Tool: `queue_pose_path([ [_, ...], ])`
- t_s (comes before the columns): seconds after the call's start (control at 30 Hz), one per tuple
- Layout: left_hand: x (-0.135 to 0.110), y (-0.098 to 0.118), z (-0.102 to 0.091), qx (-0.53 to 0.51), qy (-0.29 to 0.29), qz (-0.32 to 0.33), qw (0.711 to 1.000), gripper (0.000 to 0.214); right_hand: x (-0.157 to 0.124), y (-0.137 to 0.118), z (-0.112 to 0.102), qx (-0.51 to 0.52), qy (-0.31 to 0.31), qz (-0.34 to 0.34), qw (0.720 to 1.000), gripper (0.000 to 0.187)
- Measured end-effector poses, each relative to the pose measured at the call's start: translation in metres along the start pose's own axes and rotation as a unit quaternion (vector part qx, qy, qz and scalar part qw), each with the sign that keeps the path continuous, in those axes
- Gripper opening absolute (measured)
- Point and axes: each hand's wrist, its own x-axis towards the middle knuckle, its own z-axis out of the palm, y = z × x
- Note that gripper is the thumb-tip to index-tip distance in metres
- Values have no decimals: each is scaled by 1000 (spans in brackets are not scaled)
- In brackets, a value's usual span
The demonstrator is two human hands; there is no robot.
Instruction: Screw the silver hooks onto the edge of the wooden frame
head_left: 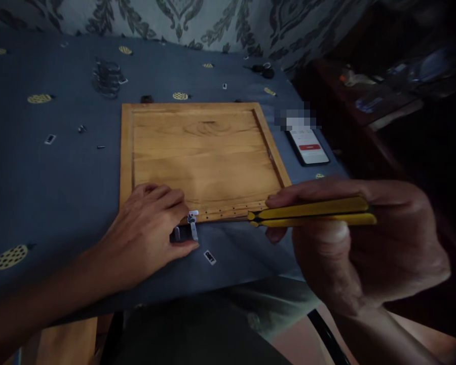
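A framed wooden panel (201, 152) lies on the blue cloth, with a row of small dark holes along its near edge. My left hand (152, 218) rests over that edge, fingers on top and thumb below. It holds a small metal hinge-like fitting (192, 223) against the wood; part of the fitting is hidden by the fingers. My right hand (357, 243) is closed around the yellow-and-black handle of a screwdriver (315, 212), held nearly level at the panel's near right corner. The handle's narrow end points left toward the fitting; no shaft can be made out.
A lit phone (307, 144) lies right of the panel. Small metal pieces (82, 129) and a thin screw (101, 147) are on the left. A coiled dark cable (107, 78) and a black object (264, 70) lie farther back, before a patterned curtain (182, 20).
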Motion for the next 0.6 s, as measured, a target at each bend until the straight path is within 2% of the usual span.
queue_pose_path([
  [0.13,0,1,0,-2,0,-5,1000,18,-1,-2,7,30,-5,42,999,13],
  [0.37,0,0,2,2,12,-1,1000,18,0,4,13,-6,-41,18,999,17],
  [0.6,2,0,1,-5,5,3,1000,23,-2,5,15,-13,-44,9,999,16],
])
